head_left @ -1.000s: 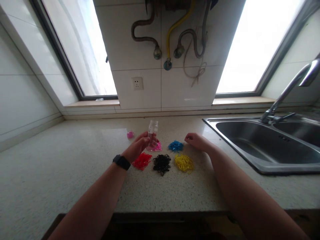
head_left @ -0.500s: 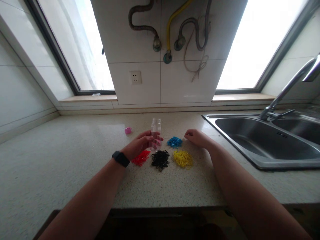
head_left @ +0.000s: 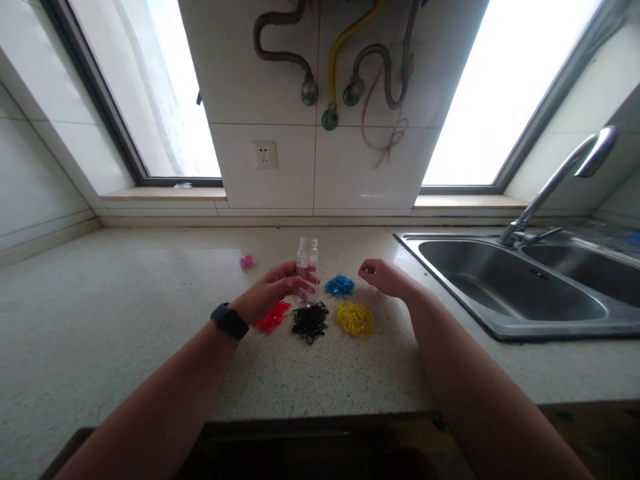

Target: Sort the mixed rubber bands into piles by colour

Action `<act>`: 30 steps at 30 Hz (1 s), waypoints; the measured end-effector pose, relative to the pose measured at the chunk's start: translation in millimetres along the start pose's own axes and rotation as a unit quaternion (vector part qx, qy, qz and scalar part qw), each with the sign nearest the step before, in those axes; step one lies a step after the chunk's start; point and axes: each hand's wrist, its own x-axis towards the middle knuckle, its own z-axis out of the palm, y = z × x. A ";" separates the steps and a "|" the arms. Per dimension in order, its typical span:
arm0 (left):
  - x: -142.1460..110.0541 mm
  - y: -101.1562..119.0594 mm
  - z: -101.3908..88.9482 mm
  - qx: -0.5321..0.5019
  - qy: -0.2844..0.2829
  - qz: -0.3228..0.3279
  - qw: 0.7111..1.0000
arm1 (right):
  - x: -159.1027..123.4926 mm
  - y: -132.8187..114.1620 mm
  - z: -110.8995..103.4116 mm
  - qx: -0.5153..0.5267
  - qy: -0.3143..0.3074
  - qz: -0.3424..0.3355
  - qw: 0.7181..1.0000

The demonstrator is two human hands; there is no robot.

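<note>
My left hand (head_left: 273, 288), with a dark watch on its wrist, is closed around a clear plastic bottle (head_left: 307, 267). The bottle stands upright with no lid on it, just behind a pile of black rubber bands (head_left: 310, 323). Under and beside my left hand lies a pile of red rubber bands (head_left: 273, 318). My right hand (head_left: 383, 275) rests on the counter to the right of a pile of blue rubber bands (head_left: 339, 285). Its fingers are curled together, and whatever they may hold is hidden. Yellow rubber bands (head_left: 355, 319) lie in front of the blue ones.
A small pink cap (head_left: 247, 261) sits on the speckled counter (head_left: 150, 300), left of the bottle. To the right is a double steel sink (head_left: 500, 280) with a faucet (head_left: 545, 190). Behind are a tiled wall with a socket (head_left: 265, 155), hoses and two windows.
The view has shifted slightly, so the whole scene sits a bit further left. Both hands stay at nearly the same places, the left one still on the bottle.
</note>
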 end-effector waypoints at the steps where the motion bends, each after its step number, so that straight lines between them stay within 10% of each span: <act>1: 0.1 0.5 -0.1 0.005 0.004 0.000 1.000 | -0.3 -0.4 -0.3 0.000 0.000 -0.004 1.000; 30: 1.5 -3.1 -19.8 0.063 0.120 0.036 0.990 | -4.9 -23.2 -4.9 0.036 0.020 -0.075 0.996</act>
